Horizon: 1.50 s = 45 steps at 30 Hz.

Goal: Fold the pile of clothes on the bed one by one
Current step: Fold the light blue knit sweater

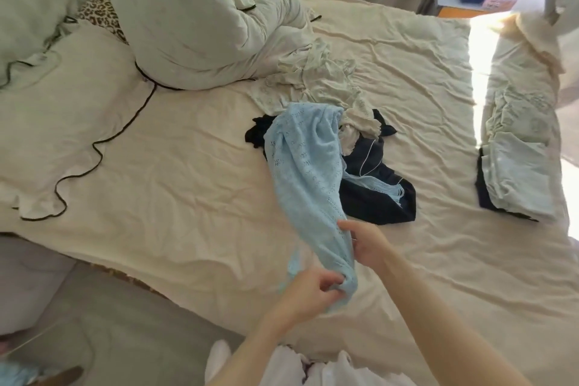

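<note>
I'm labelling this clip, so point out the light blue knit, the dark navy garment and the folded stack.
light blue knit (300, 160), head view, middle of its body
dark navy garment (376, 197), head view, lower flat part
folded stack (517, 178), head view, top piece

Light blue openwork knit (300, 166), navy garment with white piping (376, 191), cream bedsheet (188, 197), leopard-print pillow (100, 12), pale green duvet (194, 19).

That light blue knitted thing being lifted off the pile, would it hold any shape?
Probably not. The blue knit sags in soft folds between the left hand and the pile, so it looks floppy. Its open lacy weave suggests it is light, and its fringe may snag.
</note>
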Motion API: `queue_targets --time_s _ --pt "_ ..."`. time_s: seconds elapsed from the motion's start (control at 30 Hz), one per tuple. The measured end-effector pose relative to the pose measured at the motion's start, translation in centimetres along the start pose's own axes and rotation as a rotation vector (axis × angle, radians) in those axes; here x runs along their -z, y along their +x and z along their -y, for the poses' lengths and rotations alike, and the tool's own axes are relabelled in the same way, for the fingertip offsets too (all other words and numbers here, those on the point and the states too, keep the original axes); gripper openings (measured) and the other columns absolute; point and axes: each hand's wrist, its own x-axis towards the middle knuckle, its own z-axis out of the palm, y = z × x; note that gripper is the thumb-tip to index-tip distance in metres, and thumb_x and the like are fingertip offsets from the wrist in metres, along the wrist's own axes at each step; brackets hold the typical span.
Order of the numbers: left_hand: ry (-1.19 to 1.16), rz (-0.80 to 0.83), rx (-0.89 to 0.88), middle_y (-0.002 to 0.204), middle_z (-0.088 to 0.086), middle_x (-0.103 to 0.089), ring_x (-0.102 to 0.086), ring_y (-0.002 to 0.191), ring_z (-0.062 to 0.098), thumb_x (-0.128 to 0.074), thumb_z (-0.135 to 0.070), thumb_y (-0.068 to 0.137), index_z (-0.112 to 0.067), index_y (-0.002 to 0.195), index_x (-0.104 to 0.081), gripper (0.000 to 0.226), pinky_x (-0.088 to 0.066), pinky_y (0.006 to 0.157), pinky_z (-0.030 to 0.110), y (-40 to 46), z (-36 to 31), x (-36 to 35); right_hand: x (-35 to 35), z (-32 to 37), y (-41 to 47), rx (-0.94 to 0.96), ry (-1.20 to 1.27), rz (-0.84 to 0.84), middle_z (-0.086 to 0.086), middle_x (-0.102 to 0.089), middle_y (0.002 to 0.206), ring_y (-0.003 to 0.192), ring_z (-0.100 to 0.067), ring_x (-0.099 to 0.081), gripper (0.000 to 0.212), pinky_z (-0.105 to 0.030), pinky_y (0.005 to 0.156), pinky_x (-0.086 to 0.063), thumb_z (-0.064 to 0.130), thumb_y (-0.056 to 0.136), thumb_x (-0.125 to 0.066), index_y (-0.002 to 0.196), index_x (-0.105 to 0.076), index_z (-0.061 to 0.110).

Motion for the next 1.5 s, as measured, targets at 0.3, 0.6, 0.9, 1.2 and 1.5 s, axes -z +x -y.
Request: queue_targets --time_s 0.3,0.6,0.9,1.2,1.5 --pt "-1.098 -0.209 0.474 0.096 0.013 -0.062 -0.062 0.081 0.024 -0.042 -0.047 0.096 -0.008 0.14 -0.03 0.06 -0.048 0.075 0.04 1.6 0.1 4.8 0.5 1.0 -5.1 0.352 -0.353 0.325 -0.009 -0.073 0.096 0.089 -0.019 -0.069 0.016 -0.029 0.08 -0.054 0.009 0.091 -0.059 0.101 -0.07 0.005" --pt "-1.102 -0.178 0.251 0.076 0.007 -0.059 -0.055 0.057 0.01 -0.056 0.002 0.089 -0.001 0.099 -0.06 0.012 -0.05 0.052 0.015 3.3 -6.7 6.7 2.9 3.9 -9.1 0.551 -0.418 0.298 0.007 -0.065 0.072 0.067 -0.005 -0.057 0.011 -0.015 0.062 -0.042 0.012 0.088 -0.063 0.081 -0.07 0.017" --pt "-0.004 -0.35 -0.235 0.117 -0.012 -0.06 -0.056 0.099 -0.002 -0.053 0.005 0.087 -0.031 0.119 -0.056 0.049 -0.045 0.084 0.011 3.2 -8.6 5.4 3.1 6.2 -9.5 0.618 -0.368 0.108 -0.011 -0.057 0.083 0.076 -0.021 -0.052 0.011 -0.033 0.069 -0.039 0.009 0.094 -0.052 0.089 -0.061 0.004" --pt "0.108 -0.605 -0.406 0.099 -0.02 -0.063 -0.059 0.093 0.001 -0.066 -0.008 0.086 -0.016 0.103 -0.07 0.02 -0.042 0.08 0.012 3.8 -7.1 3.5 5.6 8.8 -13.5 0.522 0.052 0.496 -0.01 -0.068 0.084 0.067 -0.019 -0.067 0.03 -0.026 0.056 -0.054 0.017 0.078 -0.059 0.103 -0.064 0.001" --pt "0.161 -0.406 -0.262 0.071 -0.007 -0.067 -0.058 0.063 0.001 -0.065 -0.024 0.087 -0.02 0.086 -0.069 0.006 -0.043 0.06 0.015 2.4 -9.2 6.2 8.6 7.2 -10.7 0.827 -0.735 -0.366 0.002 -0.062 0.11 0.098 -0.016 -0.06 0.029 -0.026 0.081 -0.042 0.018 0.085 -0.069 0.113 -0.06 0.016"
